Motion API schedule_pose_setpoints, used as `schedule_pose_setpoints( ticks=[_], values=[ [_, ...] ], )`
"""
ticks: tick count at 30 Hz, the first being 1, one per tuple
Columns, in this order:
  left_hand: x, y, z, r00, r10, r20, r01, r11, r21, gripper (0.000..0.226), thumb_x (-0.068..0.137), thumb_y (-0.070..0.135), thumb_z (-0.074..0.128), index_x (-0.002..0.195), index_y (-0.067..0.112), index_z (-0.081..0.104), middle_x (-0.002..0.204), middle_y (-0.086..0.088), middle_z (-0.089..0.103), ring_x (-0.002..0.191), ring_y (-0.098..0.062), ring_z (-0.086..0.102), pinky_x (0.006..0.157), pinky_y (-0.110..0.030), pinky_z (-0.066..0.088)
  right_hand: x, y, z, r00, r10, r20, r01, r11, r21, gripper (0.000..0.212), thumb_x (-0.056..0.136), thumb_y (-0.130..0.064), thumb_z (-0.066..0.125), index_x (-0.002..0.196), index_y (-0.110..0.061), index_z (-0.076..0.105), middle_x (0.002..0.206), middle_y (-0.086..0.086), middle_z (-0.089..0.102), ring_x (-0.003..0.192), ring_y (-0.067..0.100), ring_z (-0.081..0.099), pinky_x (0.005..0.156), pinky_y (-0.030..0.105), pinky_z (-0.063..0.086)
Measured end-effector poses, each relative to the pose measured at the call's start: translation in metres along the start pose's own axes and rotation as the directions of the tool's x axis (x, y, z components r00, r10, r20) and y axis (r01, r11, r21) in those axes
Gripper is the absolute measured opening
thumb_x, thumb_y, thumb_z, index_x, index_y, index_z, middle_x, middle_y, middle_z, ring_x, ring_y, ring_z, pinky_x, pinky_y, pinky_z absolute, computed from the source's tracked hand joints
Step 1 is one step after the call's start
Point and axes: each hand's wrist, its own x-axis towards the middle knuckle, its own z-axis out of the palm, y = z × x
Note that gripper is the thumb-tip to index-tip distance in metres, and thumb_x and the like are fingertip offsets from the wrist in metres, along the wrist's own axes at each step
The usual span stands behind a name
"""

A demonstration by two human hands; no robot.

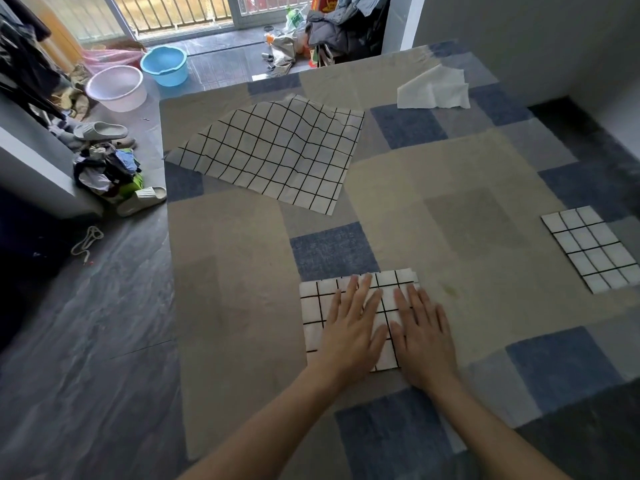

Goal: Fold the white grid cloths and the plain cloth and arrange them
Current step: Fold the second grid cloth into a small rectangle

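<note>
Head view: the folded grid cloth lies near the front of the patchwork-covered bed. It looks light, soft and limp, best pinched at corners or edges. The left hand and right hand press it flat with straight fingers, gripping nothing

Both hands on near folded cloth, unfolded cloth behind
</note>
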Motion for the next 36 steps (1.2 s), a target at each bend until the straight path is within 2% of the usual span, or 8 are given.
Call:
schedule_pose_setpoints(
  ticks=[9, 18, 23, 26, 28, 31, 33, 36],
  values=[
    [-0.015, -0.042, 0.029, 0.996, -0.088, 0.000, 0.087, 0.982, 0.169, 0.056, 0.100, 0.038, 0.028, 0.154, 0.024, 0.022, 0.162, 0.002, 0.011, 0.150, -0.020, 0.004, 0.116, -0.050, 0.007, 0.002, -0.001, -0.001, 1.000, 0.013, 0.017, -0.014, 1.000, 0.008, 0.061, 0.094, -0.044, 0.026, 0.151, -0.022, 0.029, 0.158, 0.004, 0.026, 0.146, 0.019, 0.021, 0.115, 0.044, 0.015],
    [-0.037, -0.082, -0.003, 0.924, -0.381, -0.011, 0.378, 0.913, 0.155, 0.068, 0.095, 0.052, 0.009, 0.153, 0.021, -0.011, 0.159, 0.005, -0.021, 0.146, -0.014, -0.021, 0.117, -0.043, -0.011, 0.001, -0.002, -0.009, 0.993, 0.002, 0.116, -0.002, 1.000, -0.002, 0.066, 0.093, -0.049, 0.010, 0.154, -0.024, 0.013, 0.162, 0.001, 0.010, 0.149, 0.018, 0.005, 0.118, 0.043, 0.004],
    [-0.064, -0.059, -0.009, 0.897, -0.432, -0.094, 0.434, 0.901, -0.009, 0.070, 0.088, 0.047, 0.028, 0.150, 0.017, 0.020, 0.161, -0.004, -0.007, 0.148, -0.022, -0.011, 0.118, -0.039, 0.000, 0.004, -0.002, -0.017, 0.979, -0.025, 0.201, 0.035, 0.998, -0.044, 0.075, 0.084, -0.052, -0.007, 0.154, -0.026, -0.004, 0.162, 0.001, -0.008, 0.149, 0.019, -0.008, 0.118, 0.045, 0.001],
    [-0.070, -0.043, -0.011, 0.839, -0.539, -0.068, 0.518, 0.832, -0.200, 0.050, 0.087, 0.037, 0.054, 0.135, 0.025, 0.044, 0.157, -0.001, 0.007, 0.142, -0.025, 0.010, 0.115, -0.039, 0.014, 0.005, -0.009, -0.026, 0.966, 0.011, 0.260, 0.011, 0.996, -0.084, 0.063, 0.096, -0.047, 0.009, 0.154, -0.024, -0.004, 0.162, 0.003, -0.009, 0.149, 0.021, -0.006, 0.118, 0.049, 0.005],
    [-0.068, -0.033, -0.016, 0.755, -0.653, -0.065, 0.605, 0.731, -0.314, 0.046, 0.083, 0.034, 0.061, 0.126, 0.024, 0.052, 0.147, -0.004, 0.027, 0.133, -0.026, 0.025, 0.110, -0.038, 0.021, 0.006, -0.018, -0.036, 0.980, 0.036, 0.194, -0.013, 0.993, -0.115, 0.061, 0.098, -0.037, 0.035, 0.153, -0.018, 0.014, 0.161, 0.014, 0.004, 0.147, 0.030, 0.011, 0.113, 0.053, 0.018],
    [-0.062, -0.024, -0.022, 0.699, -0.715, -0.025, 0.648, 0.648, -0.400, 0.046, 0.080, 0.028, 0.062, 0.123, 0.018, 0.049, 0.128, -0.003, 0.047, 0.123, -0.026, 0.038, 0.102, -0.037, 0.030, 0.005, -0.037, -0.052, 0.990, -0.135, 0.041, 0.139, 0.984, -0.112, 0.060, 0.065, -0.008, 0.073, 0.122, -0.013, 0.056, 0.132, 0.017, 0.053, 0.114, 0.035, 0.057, 0.080, 0.046, 0.050],
    [-0.063, -0.024, -0.022, 0.705, -0.710, 0.011, 0.628, 0.616, -0.475, 0.039, 0.078, 0.023, 0.063, 0.114, 0.017, 0.050, 0.122, -0.001, 0.052, 0.115, -0.025, 0.048, 0.097, -0.036, 0.038, -0.003, -0.050, -0.055, 0.951, -0.308, 0.021, 0.309, 0.948, -0.079, 0.053, 0.054, -0.001, 0.073, 0.103, -0.015, 0.062, 0.105, 0.009, 0.060, 0.091, 0.031, 0.063, 0.062, 0.038, 0.051],
    [-0.065, -0.023, -0.019, 0.739, -0.673, 0.013, 0.579, 0.625, -0.524, 0.027, 0.078, 0.016, 0.065, 0.101, 0.015, 0.051, 0.120, -0.008, 0.054, 0.114, -0.028, 0.051, 0.098, -0.037, 0.041, -0.023, -0.064, -0.053, 0.923, -0.378, 0.077, 0.380, 0.925, -0.015, 0.021, 0.071, -0.008, 0.063, 0.091, -0.012, 0.057, 0.094, 0.007, 0.054, 0.083, 0.029, 0.058, 0.054, 0.035, 0.043]
  ],
)
